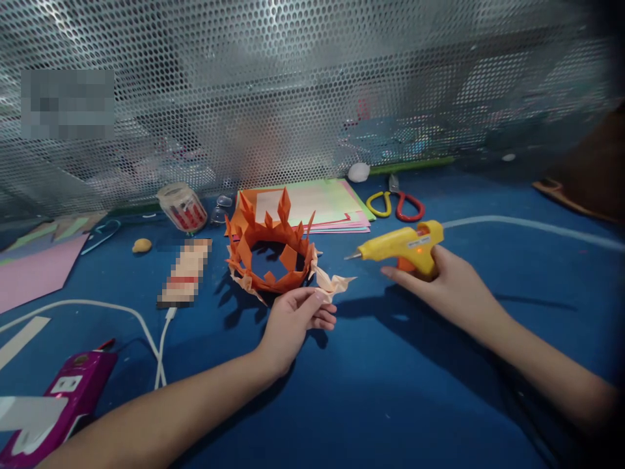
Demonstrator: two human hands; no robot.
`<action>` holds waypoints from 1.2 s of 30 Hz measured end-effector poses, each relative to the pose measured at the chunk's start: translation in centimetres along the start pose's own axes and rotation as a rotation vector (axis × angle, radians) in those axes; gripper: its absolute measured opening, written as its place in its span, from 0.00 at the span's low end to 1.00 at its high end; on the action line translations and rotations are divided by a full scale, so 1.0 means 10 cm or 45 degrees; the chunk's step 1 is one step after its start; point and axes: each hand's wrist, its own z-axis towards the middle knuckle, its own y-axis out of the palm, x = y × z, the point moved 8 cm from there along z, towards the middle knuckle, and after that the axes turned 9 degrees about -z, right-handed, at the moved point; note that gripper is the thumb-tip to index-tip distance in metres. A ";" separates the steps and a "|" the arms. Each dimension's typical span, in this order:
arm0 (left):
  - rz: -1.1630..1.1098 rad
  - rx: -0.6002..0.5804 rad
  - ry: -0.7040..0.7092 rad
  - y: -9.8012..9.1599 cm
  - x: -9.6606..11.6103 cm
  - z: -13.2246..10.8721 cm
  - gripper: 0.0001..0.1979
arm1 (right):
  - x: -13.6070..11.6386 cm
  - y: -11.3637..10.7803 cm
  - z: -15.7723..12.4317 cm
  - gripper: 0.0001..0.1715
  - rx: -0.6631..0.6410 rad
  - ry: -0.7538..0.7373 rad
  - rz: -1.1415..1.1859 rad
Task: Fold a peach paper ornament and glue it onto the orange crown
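My left hand (297, 312) pinches a small folded origami bird (334, 285) of pale peach paper between thumb and fingers. Just behind it, an orange paper crown (288, 280) with pointed folded pieces stands on the blue table; more pale folded birds sit along its outer side. My right hand (444, 273) is wrapped round a yellow hot glue gun (395, 244), fingers by its orange trigger. The metal nozzle points left, toward the bird and the crown, apart from both.
Coloured paper sheets (312, 202), scissors (398, 198) and a clear jar (183, 208) lie behind the crown. At left are a phone-like object (188, 270) on a white cable (168, 319), a purple power strip (81, 384) and pink paper (41, 273). A perforated metal panel (293, 85) rises behind.
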 end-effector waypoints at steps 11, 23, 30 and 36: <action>-0.001 -0.002 -0.003 0.01 0.00 -0.01 0.11 | -0.16 0.03 -0.09 0.15 0.035 -0.004 -0.208; 0.023 0.006 -0.005 0.01 -0.01 -0.01 0.11 | -0.15 0.06 -0.09 0.15 0.051 -0.118 -0.382; 0.018 0.005 -0.012 0.01 0.00 -0.02 0.10 | -0.19 0.05 -0.10 0.19 0.068 -0.167 -0.439; -0.002 -0.007 -0.006 0.01 0.00 -0.01 0.11 | -0.20 0.04 -0.10 0.21 0.087 -0.187 -0.471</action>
